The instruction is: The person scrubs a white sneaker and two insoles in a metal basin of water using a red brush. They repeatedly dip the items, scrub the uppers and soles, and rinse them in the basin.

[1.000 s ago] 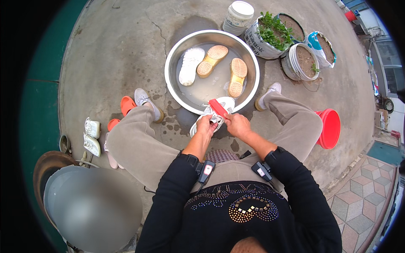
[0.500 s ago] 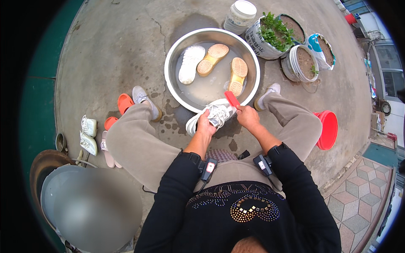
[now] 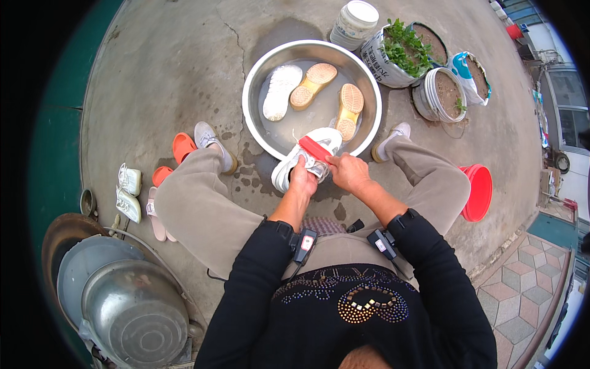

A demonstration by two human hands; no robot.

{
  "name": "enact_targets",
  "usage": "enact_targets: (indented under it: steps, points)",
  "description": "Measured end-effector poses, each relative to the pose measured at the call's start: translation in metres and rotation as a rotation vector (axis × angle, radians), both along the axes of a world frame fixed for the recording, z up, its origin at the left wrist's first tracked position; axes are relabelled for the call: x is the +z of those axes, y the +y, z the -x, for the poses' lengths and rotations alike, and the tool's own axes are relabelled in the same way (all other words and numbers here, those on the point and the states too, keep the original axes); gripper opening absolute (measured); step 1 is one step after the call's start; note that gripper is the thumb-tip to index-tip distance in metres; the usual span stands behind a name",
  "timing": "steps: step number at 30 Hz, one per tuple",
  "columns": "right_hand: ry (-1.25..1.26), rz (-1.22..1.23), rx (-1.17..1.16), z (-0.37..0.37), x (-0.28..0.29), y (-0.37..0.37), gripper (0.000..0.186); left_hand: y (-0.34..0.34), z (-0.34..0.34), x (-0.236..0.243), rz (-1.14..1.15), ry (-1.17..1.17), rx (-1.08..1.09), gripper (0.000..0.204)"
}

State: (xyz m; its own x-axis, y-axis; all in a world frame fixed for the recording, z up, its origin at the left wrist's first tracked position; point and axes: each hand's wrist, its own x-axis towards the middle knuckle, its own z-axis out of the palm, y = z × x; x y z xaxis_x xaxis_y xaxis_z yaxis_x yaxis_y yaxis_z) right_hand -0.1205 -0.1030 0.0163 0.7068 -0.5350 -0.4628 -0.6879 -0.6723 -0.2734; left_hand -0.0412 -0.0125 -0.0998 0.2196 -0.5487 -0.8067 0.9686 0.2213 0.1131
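Observation:
My left hand (image 3: 302,181) grips a white sneaker (image 3: 329,138) by its heel end, at the near rim of a wide metal basin (image 3: 251,130). The toe of the sneaker points away over the basin. In my right hand (image 3: 350,173) is a red brush (image 3: 313,149), laid across the upper of the sneaker; its bristles are hidden. Cloudy water fills the basin. In it lie a white shoe (image 3: 282,92) and two shoes with tan soles turned up, one in the middle (image 3: 313,86) and one at the right (image 3: 349,112).
Past the basin stand a lidded white bucket (image 3: 354,24), a sack with green plants (image 3: 399,55) and a soil-filled bucket (image 3: 437,95). A red bucket (image 3: 477,192) is by my right knee. White shoes (image 3: 128,192), orange slippers (image 3: 183,148) and upturned metal pans (image 3: 135,313) lie at left.
My right hand has moved left with the brush, from the toe end of the sneaker onto its laces area. The sneaker's toe has tilted slightly more away from me.

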Motion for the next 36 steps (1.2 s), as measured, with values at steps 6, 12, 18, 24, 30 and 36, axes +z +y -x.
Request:
enact_targets:
  steps: [6,12,18,24,30,36]
  points:
    - [-0.042,0.027,-0.129,-0.007,-0.009,0.018,0.028,-0.005,-0.002,0.002,-0.018,0.064,0.027,0.046]
    - [-0.029,-0.019,0.058,-0.002,-0.005,0.007,0.027,0.002,-0.008,0.016,0.074,0.046,0.104,0.057]
    - [0.011,0.121,-0.155,-0.002,-0.002,0.002,0.027,-0.002,-0.006,0.012,0.012,0.076,0.070,0.058]
    - [-0.008,0.008,0.028,-0.003,-0.004,0.015,0.030,0.002,-0.006,0.010,0.004,0.081,0.095,0.057]
    - [-0.021,0.052,-0.108,-0.001,-0.008,0.007,0.028,-0.002,-0.007,0.011,0.091,0.052,0.085,0.059]
    - [-0.037,-0.006,0.049,0.006,-0.008,0.012,0.027,0.002,-0.009,0.015,-0.016,0.115,0.128,0.060]
